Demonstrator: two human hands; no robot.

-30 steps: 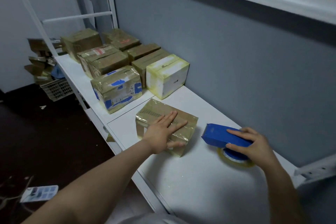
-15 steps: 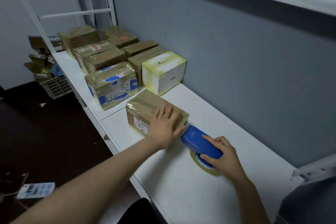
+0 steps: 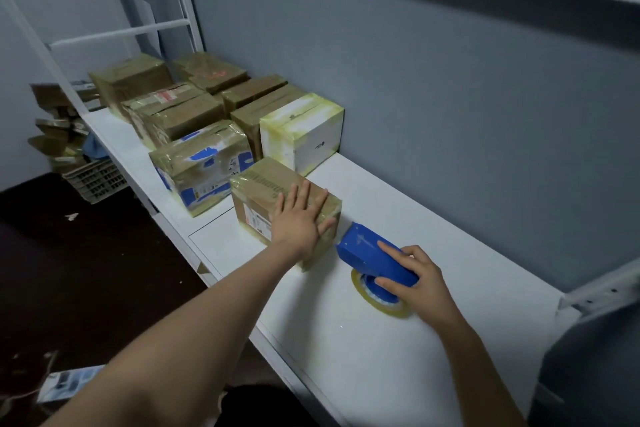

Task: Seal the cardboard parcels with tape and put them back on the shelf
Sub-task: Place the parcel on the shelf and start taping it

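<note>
Left hand flat with fingers spread on a taped cardboard parcel at frame centre on the white shelf, right hand gripping a blue tape dispenser just right of it, more taped parcels upper left

I see a long white shelf. At its far end, taped brown parcels, a blue-marked parcel and a white box sit packed together. Nearer me, one brown parcel stands just beside a blue tape dispenser.
</note>
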